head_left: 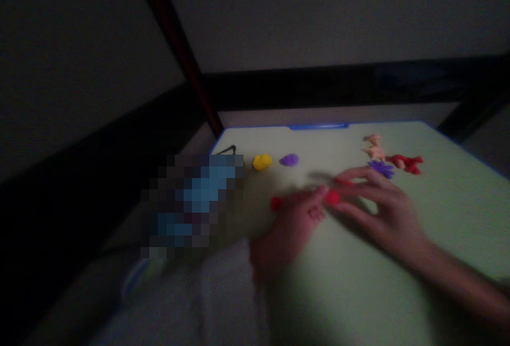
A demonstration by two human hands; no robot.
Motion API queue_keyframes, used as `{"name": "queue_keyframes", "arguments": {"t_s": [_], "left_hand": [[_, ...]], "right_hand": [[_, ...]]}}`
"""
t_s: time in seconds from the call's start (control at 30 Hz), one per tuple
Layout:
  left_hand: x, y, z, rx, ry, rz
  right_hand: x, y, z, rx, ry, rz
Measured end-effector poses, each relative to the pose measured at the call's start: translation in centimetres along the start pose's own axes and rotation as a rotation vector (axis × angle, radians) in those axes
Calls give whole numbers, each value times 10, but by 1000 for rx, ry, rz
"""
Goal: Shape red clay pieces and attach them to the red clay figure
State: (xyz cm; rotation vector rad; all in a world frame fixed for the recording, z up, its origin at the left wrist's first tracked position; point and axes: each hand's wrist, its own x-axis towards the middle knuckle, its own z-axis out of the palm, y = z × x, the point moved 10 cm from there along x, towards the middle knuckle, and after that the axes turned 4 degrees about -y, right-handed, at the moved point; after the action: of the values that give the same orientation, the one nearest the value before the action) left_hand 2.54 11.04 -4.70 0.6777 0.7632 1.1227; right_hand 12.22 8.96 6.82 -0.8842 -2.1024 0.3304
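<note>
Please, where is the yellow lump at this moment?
In the head view, the yellow lump lies on the table, toward its far left, beyond the left hand and just left of the oval purple lump.

"How does the desk (338, 282) look?"
"Smooth and matt, with a faintly glossy, plastic-looking blue strip (319, 126) along its far edge."
"And the yellow lump (262, 162)?"
"Matt, like modelling clay; so are the purple lump (290, 160) to its right and the red lumps (333, 197) nearer."
"What about the sleeve (227, 287), near left?"
"Cloth, matt and soft-looking."
</note>
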Motion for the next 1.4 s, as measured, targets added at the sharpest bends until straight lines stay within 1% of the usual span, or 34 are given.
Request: {"name": "queue_keyframes", "arguments": {"t_s": [0.17, 0.23, 0.4, 0.57, 0.7, 0.83, 0.93, 1.03, 1.13, 1.2, 1.23, 1.3, 1.4], "left_hand": [[-3, -5, 7, 7, -67, -21], [-3, -4, 8, -13, -64, -27], [0, 0, 0, -134, 28, -21], [-3, -2, 9, 8, -64, -45], [-5, -2, 6, -16, -22, -51], [-3, 3, 4, -99, 15, -19], [-3, 4, 10, -68, -43, -16], [-5, -2, 16, -36, -95, -52], [-5, -2, 11, -20, -43, -55], [-4, 1, 5, -49, 14, -40], [-4, 2, 4, -73, 24, -34], [-3, 2, 9, -98, -22, -35], [-4, 0, 16, -50, -116, -37]], "right_hand": [[0, -1, 2, -12, -3, -13], [0, -1, 2, -9, -4, -10], [-1, 2, 0, 4, 4, 10], [-1, 1, -1, 3, 25, 2], [-1, 1, -2, -21, 39, -1], [-1, 1, 0, -15, 9, -5], [-1, -2, 2, -11, -15, -31], [-1, -4, 0, -23, 12, -47], [-1, -4, -2, -39, 30, -46], [-1, -4, -1, -43, 24, -42], [-1, -4, -1, -43, 19, -42], [-1, -4, 1, -39, 1, -45], [-1, -4, 1, -39, 2, -47]]}}
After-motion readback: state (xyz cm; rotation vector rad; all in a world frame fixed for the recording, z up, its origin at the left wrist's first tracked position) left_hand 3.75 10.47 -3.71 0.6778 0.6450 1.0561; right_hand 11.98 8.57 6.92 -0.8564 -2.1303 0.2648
